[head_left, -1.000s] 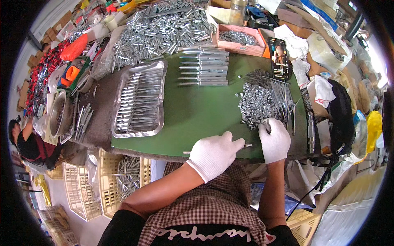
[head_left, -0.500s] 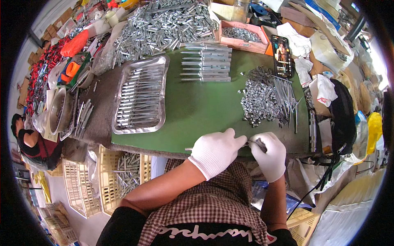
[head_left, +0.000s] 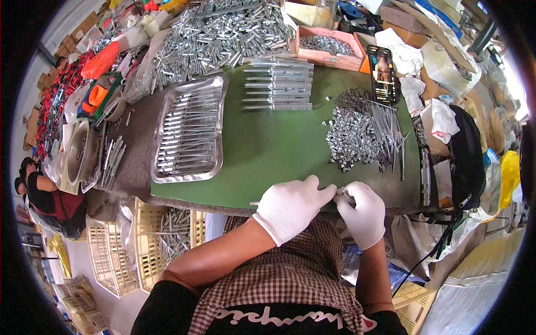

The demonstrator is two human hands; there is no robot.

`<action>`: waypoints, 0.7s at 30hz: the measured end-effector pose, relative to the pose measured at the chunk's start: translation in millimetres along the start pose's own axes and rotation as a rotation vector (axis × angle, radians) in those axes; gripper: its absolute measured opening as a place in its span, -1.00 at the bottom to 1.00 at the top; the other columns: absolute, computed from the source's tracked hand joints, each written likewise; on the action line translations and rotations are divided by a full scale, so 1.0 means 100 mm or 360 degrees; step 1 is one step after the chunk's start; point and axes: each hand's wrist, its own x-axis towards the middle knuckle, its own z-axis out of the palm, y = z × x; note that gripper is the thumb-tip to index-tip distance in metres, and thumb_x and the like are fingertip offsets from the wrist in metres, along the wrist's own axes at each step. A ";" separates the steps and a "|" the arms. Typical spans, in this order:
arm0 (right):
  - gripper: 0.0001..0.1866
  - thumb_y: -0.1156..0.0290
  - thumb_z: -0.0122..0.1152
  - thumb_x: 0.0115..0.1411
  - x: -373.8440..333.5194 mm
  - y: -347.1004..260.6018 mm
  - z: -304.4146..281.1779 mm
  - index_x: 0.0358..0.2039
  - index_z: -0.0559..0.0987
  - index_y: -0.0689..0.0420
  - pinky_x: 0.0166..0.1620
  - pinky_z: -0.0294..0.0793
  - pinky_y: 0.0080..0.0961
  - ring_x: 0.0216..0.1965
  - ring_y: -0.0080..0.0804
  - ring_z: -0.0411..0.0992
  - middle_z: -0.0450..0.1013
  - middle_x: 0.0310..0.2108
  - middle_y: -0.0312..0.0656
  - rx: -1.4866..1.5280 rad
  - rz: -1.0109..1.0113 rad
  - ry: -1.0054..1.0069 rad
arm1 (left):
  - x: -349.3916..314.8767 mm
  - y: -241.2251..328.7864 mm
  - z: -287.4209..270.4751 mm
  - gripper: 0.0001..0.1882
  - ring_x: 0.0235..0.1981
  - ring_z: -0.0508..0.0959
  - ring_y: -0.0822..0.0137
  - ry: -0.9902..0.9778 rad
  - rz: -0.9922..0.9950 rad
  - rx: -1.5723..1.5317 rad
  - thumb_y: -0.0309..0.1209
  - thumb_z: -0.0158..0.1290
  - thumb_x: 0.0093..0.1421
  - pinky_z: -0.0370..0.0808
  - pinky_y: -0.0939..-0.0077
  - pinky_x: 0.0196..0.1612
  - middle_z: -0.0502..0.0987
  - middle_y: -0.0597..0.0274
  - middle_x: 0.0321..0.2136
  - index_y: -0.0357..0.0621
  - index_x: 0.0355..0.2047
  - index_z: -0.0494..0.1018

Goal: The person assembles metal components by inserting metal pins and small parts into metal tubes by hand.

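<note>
Both hands wear white knit gloves and meet at the near edge of the green table (head_left: pixel 268 151), just in front of the person's checked apron. The left hand (head_left: pixel 293 206) is curled over a thin metal rod (head_left: pixel 258 203) whose end sticks out to the left along the table's near edge; the grip looks clenched on it, though the glove hides most of the rod. The right hand (head_left: pixel 363 212) sits just beside the left, fingertips touching it, pinching a small metal piece (head_left: pixel 343 194) at the rod's other end; what exactly that piece is cannot be told. Toward the right side of the table lies a heap of small silver parts (head_left: pixel 352 137), with a bundle of long thin rods (head_left: pixel 388 131) lying against it at the right. Near the far edge a neat stack of assembled metal bolts (head_left: pixel 277 84) lies in rows. At the left edge a shiny steel tray (head_left: pixel 215 97) holds more long metal pieces laid side by side. Beyond the far edge a large loose pile of silver sleeves (head_left: pixel 218 33) spreads out, with a pink box (head_left: pixel 326 47) of small hardware to its right. A phone (head_left: pixel 383 72) with a lit screen lies at the far right corner. Below the near left corner stands a pale plastic crate (head_left: pixel 167 234) with more rods.
</note>
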 end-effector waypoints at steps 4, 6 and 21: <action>-0.86 0.56 0.28 -0.01 0.01 0.02 0.02 -0.38 0.54 0.16 -0.34 0.45 -0.39 -0.46 -0.25 0.47 0.47 -0.45 -0.15 0.0062 0.0004 0.0073 | 0.01 -0.02 -0.03 -0.63 -0.64 0.54 0.24 -0.0068 0.0020 0.0066 -0.37 0.06 0.15 0.50 0.34 -0.58 0.38 0.22 -0.50 0.17 0.00 0.50; -0.74 0.60 0.29 0.00 0.06 0.02 -0.07 -0.25 0.52 0.15 -0.38 0.41 -0.50 -0.46 -0.42 0.45 0.45 -0.41 -0.23 0.0251 -0.0008 0.0027 | 0.04 -0.01 -0.05 -0.63 -0.64 0.55 0.22 -0.0198 -0.0007 0.0063 -0.35 0.04 0.17 0.52 0.31 -0.58 0.39 0.20 -0.51 0.20 0.02 0.48; -0.47 0.07 -0.23 0.39 0.28 0.01 0.39 -0.67 0.27 0.10 -0.64 -0.10 -0.52 -0.74 -0.56 -0.04 0.07 -0.74 -0.37 0.2514 0.0173 0.0489 | 0.08 -0.02 -0.05 -0.78 -0.66 0.55 0.21 -0.0211 0.0038 0.0017 -0.35 0.04 0.18 0.52 0.31 -0.61 0.39 0.20 -0.53 0.06 -0.14 0.46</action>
